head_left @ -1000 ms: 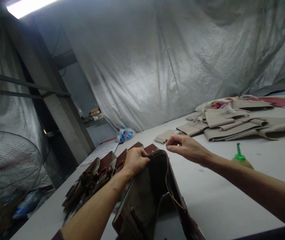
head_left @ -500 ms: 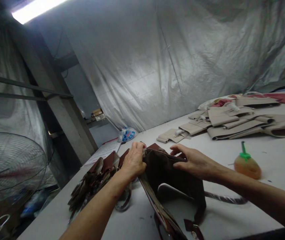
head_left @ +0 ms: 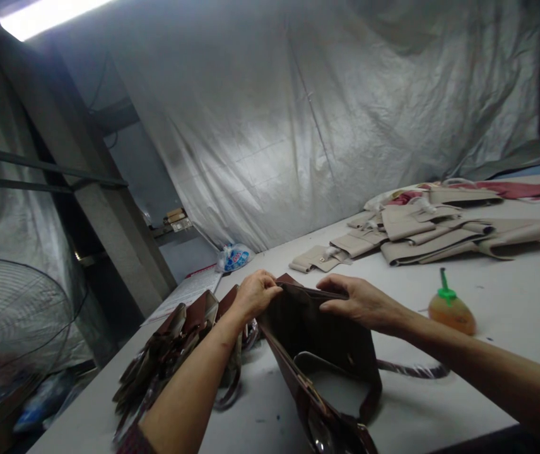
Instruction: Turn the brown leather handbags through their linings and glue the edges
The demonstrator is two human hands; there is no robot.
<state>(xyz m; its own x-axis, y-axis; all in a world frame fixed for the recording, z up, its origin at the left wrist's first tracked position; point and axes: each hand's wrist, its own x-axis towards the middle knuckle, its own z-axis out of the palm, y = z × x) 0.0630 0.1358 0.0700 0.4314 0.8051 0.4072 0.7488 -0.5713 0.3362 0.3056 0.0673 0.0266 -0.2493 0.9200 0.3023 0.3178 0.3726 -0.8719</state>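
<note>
A dark brown bag (head_left: 322, 321), its dark lining facing me, stands on the white table with its body spread apart. My left hand (head_left: 257, 294) pinches its upper left corner. Along the top edge, my right hand (head_left: 358, 304) grips the rim between thumb and fingers. A strap in clear plastic wrap (head_left: 414, 370) sticks out to the right of the bag. Metal fittings show at its near lower end. The bag's outer far side is mostly hidden.
Several brown bag pieces (head_left: 180, 340) lie heaped left of my left arm. An orange bottle with a green nozzle (head_left: 450, 310) stands at right. Beige pieces (head_left: 435, 236) are piled behind it. A plastic bag (head_left: 234, 257) and papers (head_left: 187, 292) lie at the far left; a fan (head_left: 19, 315) stands beyond.
The view has shifted slightly to the right. My left fingers have moved into a pinch at the bag's corner, and its near side has turned a little. My right hand keeps its grip.
</note>
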